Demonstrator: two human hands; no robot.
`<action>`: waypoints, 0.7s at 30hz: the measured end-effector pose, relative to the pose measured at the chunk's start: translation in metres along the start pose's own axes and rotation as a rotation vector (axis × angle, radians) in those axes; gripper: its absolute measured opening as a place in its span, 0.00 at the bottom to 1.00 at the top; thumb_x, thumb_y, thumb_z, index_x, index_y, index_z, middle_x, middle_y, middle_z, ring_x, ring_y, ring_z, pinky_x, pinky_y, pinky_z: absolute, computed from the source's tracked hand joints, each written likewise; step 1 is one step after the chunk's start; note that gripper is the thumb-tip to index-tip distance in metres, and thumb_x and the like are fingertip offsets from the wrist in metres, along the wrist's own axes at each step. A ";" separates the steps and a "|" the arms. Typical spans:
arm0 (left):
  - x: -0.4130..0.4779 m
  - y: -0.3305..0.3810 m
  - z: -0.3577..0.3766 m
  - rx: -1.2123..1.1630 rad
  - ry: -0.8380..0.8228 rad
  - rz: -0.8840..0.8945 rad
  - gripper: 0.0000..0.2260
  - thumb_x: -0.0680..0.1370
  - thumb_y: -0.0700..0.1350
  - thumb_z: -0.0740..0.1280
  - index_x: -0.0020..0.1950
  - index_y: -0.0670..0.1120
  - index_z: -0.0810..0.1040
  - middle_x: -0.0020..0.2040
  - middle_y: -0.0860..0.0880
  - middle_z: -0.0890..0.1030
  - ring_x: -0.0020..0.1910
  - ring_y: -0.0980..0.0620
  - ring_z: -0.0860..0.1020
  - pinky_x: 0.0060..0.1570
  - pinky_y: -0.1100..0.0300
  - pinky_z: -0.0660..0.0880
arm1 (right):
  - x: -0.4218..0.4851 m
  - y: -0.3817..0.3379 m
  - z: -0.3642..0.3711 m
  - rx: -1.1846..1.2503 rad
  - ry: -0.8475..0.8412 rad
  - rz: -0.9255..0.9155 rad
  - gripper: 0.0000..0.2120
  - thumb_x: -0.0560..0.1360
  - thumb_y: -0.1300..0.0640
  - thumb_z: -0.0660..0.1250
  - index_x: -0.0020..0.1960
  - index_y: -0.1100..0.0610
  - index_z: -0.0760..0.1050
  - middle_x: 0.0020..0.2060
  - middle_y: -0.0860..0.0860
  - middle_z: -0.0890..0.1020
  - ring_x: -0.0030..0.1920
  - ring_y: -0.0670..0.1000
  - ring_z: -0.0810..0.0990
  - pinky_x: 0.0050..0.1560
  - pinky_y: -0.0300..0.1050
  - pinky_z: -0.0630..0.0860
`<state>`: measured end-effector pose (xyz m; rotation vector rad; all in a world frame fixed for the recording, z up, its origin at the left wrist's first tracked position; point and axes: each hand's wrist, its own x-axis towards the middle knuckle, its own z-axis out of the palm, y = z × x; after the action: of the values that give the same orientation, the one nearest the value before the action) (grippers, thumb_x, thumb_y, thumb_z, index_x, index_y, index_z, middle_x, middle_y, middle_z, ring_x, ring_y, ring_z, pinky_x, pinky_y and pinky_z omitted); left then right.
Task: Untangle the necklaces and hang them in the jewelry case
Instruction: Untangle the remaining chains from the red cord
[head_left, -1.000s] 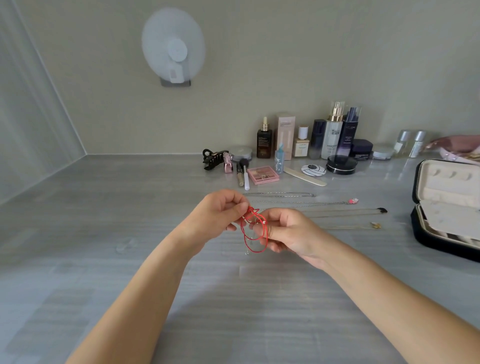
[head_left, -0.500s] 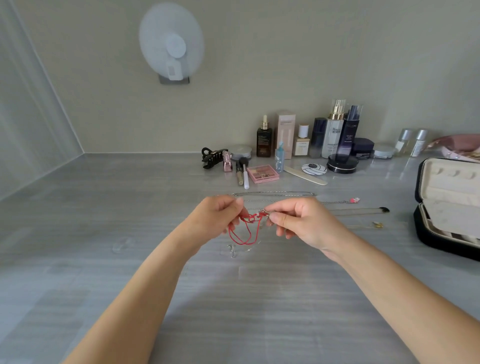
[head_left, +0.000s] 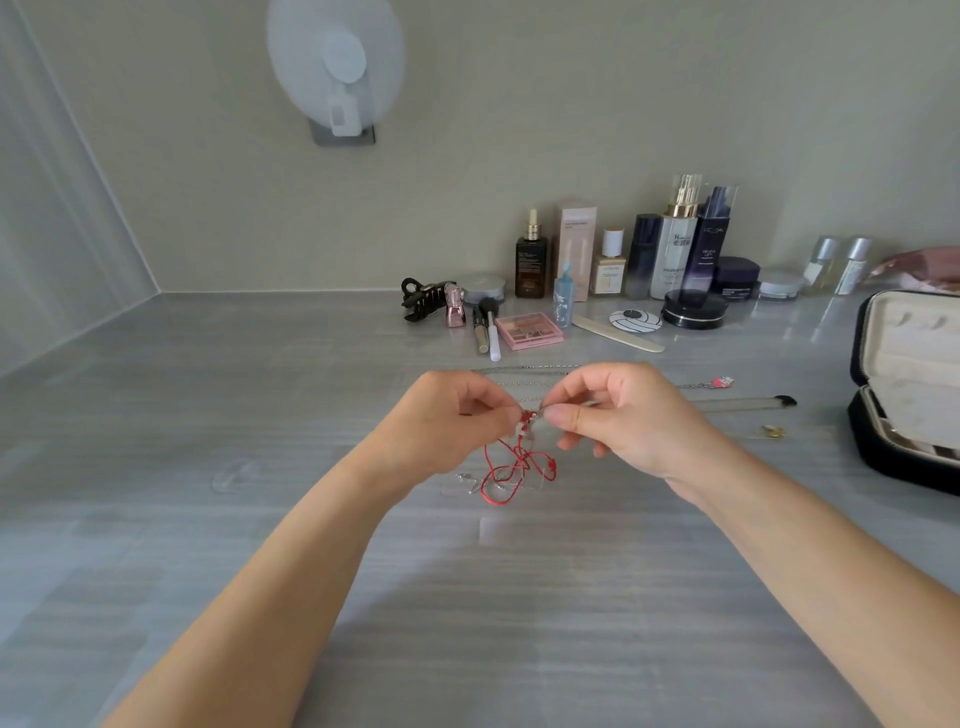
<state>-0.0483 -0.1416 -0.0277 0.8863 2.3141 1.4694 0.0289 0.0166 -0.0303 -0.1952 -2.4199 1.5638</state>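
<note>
Head view. Grey table (head_left: 208, 545) fills lower frame; white fan (head_left: 335, 67) on wall above. Jewelry case (head_left: 906, 395), black w/ pale lining, stands open at R edge of table, well apart from hands. Row of cosmetics bottles (head_left: 675, 244) along back wall, w/ black hair claw (head_left: 422, 304) and pink palette (head_left: 529, 330) in front. Left hand (head_left: 441, 426) and right hand (head_left: 631, 421) are raised over table centre, fingertips nearly meeting. Both are curled: thumb + forefinger of each pinch top of red cord necklace (head_left: 511, 465) at a small silver fitting. Rest of cord hangs below in tangled loops; contact w/ table cannot be confirmed. Other chain necklaces (head_left: 737, 402) lie stretched out on table behind hands, toward case; one carries a red pendant (head_left: 723, 382).
</note>
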 end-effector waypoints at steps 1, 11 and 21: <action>0.001 -0.001 0.000 0.003 0.002 -0.001 0.07 0.74 0.42 0.69 0.36 0.51 0.80 0.29 0.55 0.80 0.37 0.49 0.73 0.41 0.53 0.68 | 0.000 0.000 0.000 -0.003 0.014 -0.002 0.07 0.72 0.62 0.69 0.38 0.52 0.77 0.28 0.44 0.81 0.28 0.40 0.78 0.26 0.32 0.69; -0.002 0.004 0.001 0.020 -0.055 0.023 0.11 0.79 0.41 0.61 0.41 0.51 0.79 0.32 0.53 0.78 0.27 0.64 0.73 0.36 0.66 0.70 | -0.001 -0.003 -0.001 0.084 0.020 -0.020 0.07 0.72 0.61 0.68 0.39 0.52 0.78 0.28 0.44 0.82 0.27 0.41 0.76 0.26 0.32 0.69; -0.002 0.005 0.004 -0.026 -0.010 0.097 0.09 0.73 0.42 0.69 0.36 0.54 0.80 0.35 0.49 0.79 0.35 0.51 0.72 0.40 0.55 0.69 | -0.002 -0.005 0.002 0.104 0.045 -0.057 0.07 0.72 0.62 0.68 0.38 0.51 0.79 0.27 0.45 0.81 0.26 0.41 0.76 0.27 0.33 0.70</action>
<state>-0.0435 -0.1383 -0.0257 1.0089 2.2686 1.5263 0.0303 0.0122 -0.0266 -0.1394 -2.2827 1.6372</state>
